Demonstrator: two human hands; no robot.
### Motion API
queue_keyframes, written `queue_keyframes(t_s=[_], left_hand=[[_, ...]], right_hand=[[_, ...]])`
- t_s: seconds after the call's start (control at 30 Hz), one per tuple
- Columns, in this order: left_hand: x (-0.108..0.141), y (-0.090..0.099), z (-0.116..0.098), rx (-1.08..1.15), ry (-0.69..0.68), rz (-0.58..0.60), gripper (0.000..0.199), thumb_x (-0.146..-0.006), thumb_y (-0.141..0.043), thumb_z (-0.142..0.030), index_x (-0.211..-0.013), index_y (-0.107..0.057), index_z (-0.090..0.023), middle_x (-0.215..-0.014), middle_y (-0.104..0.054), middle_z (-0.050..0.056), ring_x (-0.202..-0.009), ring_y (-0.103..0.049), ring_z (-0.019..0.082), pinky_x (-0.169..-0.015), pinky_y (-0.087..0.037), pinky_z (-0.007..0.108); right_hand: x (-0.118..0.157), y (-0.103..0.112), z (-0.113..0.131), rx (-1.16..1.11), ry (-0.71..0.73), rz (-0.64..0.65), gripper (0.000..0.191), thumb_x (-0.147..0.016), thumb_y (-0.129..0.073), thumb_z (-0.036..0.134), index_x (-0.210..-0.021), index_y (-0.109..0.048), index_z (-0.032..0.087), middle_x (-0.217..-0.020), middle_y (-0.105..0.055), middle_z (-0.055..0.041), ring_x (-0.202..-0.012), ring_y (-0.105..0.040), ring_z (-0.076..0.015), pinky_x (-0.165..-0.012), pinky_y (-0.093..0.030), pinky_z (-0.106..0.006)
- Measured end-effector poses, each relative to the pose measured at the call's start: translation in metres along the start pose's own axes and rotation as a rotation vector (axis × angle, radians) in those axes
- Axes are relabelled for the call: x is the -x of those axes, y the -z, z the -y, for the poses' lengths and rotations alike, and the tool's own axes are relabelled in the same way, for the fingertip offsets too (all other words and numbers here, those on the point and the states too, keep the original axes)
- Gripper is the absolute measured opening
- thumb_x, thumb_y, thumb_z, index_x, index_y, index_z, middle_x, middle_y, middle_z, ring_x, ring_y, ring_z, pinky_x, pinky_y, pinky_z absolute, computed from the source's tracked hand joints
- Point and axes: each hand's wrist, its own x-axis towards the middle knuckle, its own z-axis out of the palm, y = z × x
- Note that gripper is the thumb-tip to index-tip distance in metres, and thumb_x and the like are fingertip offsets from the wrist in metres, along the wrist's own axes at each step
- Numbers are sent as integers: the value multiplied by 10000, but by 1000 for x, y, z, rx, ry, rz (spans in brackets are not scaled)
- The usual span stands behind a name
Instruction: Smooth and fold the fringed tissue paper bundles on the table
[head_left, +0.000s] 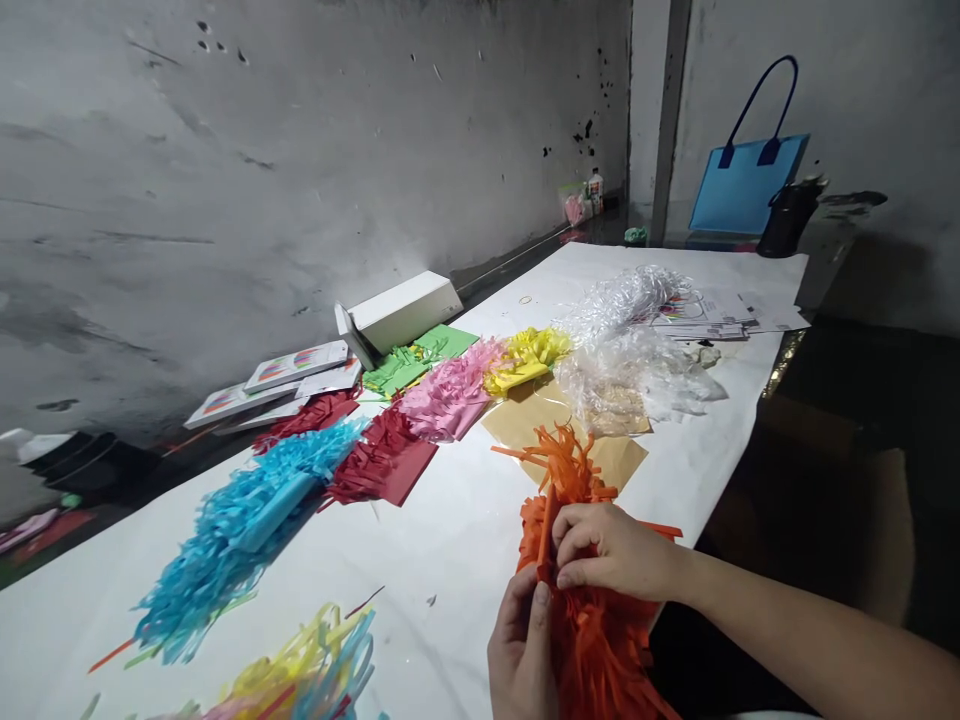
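Orange fringed tissue paper (pixel 600 650) lies at the near edge of the table, with a rolled strip standing up from it. My left hand (pixel 523 640) pinches the lower end of that orange roll between thumb and fingers. Just above, my right hand (pixel 604 550) has its fingers curled onto the same orange paper. More orange fringe (pixel 566 465) spreads beyond my hands. Under its far end is a sheet of brown paper (pixel 525 415). Part of the orange paper is hidden behind my hands.
Fringed bundles lie leftward: blue (pixel 247 530), dark red (pixel 386 460), pink (pixel 454 390), yellow (pixel 529 360) and green (pixel 412 360). Clear plastic fringe (pixel 637 370) sits past the brown paper. A white box (pixel 409 305) rests by the wall; a blue bag (pixel 746 185) stands at the back.
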Motion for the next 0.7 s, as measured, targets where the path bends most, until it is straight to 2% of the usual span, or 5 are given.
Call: queue_keyframes(t_s=[0.17,0.37,0.7], left_hand=[[4,-5,-4,4,-2,-10,472,-661,-846,-554,-944,-761,-186,-985,-774,87,-974,-693,265,-897,-542,347],[4,-4,-4,-6,-17,-40,454,-666,-850,-525,-935,-766,-170,-989,-773,93,-983,-699,276,-914,-538,352],[5,-5,0,27,20,-14,490,-653,-849,-554,-957,-751,-182,-1001,-773,96,-988,-694,284,-881,-555,370]], right_hand=[[1,1,0,-8,-14,6,77,-725,-862,184,-768,-812,223,-904,-651,10,-819,-633,-143,-754,-466,-232],[1,1,-1,-13,-27,20,57,-748,-824,182,-759,-807,235,-894,-644,13,-814,-624,-149,-750,-469,-243],[0,2,-2,-3,-39,36,75,-738,-839,159,-751,-804,225,-890,-635,20,-812,-617,-139,-753,-463,-233]])
